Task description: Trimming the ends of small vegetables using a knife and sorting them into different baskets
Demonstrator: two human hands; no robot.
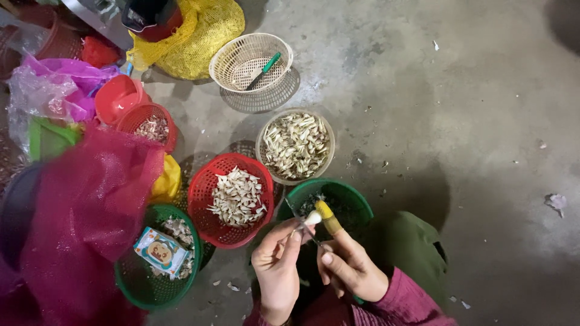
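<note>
A small pale garlic clove is pinched between the fingertips of the left hand, held just above the rim of a round green plastic basket. The right hand is closed around a small knife with a yellow handle, its blade laid against the clove; the index finger runs along the handle.

Just left of the green basket stands a red plastic mesh basket holding a heap of pale cloves. Behind both sits a beige round basket filled with garlic skins or pieces; which, I cannot tell. Further back, a cream woven basket contains a green-handled knife. At lower left, a second green basket holds a small printed carton. A magenta mesh sack covers the left side. All rests on a grey concrete floor.
</note>
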